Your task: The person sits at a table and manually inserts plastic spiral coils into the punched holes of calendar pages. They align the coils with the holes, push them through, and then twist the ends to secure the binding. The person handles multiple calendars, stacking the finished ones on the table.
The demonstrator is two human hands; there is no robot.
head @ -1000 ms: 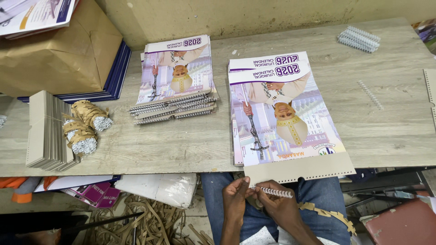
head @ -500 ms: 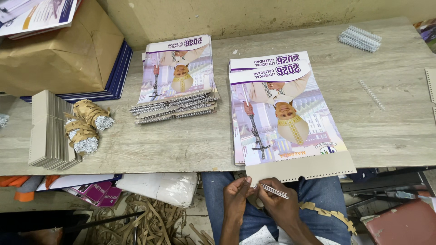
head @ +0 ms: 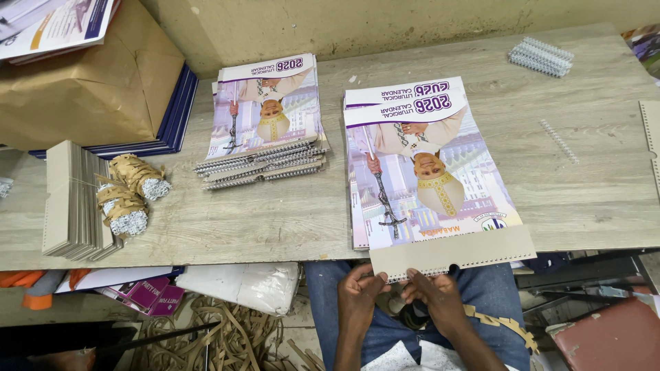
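A stack of unbound wall calendars point(head: 426, 172) lies on the wooden table point(head: 275, 213), its punched grey cardboard edge point(head: 450, 251) hanging over the front. My left hand point(head: 359, 292) and my right hand point(head: 430, 292) sit just under that edge. Together they press a short white wire binding comb point(head: 405, 276) up against the punched holes at its left end. My left hand pinches the comb's left end and my right hand holds its right part. My blue jeans show below.
A pile of bound calendars point(head: 265, 124) lies left of centre. Grey card backs point(head: 69, 199) and paper-wrapped wire bundles point(head: 127, 192) sit at the left. Loose wire combs point(head: 540, 56) lie at the back right, a single comb point(head: 558, 141) nearer. A brown parcel point(head: 82, 75) fills the back left.
The wire comb was held free in both hands below the cardboard edge. It has moved up and now lies against the punched holes, with both hands raised to the edge.
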